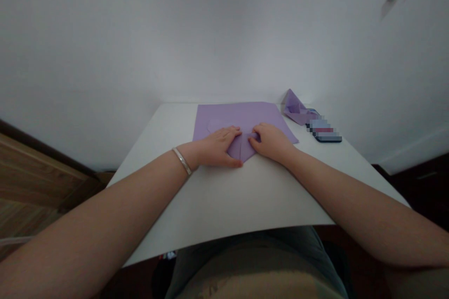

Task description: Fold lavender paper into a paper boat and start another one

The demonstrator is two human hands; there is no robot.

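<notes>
A folded piece of purple paper [240, 149] lies on the white table, its pointed end toward me and a crease down its middle. My left hand [220, 147] rests flat over its left part, thumb apart from the fingers near the point. With fingers curled, my right hand [271, 141] pinches the right edge of the folded paper. Under and behind both hands spreads a larger purple sheet [238, 113]. Part of the folded paper is hidden by my hands.
A folded purple paper shape [294, 107] stands at the back right, touching a phone [324, 131] whose screen is blurred. The white table [224, 205] meets a pale wall [224, 32] at the back. Wooden furniture [35, 177] stands to the left.
</notes>
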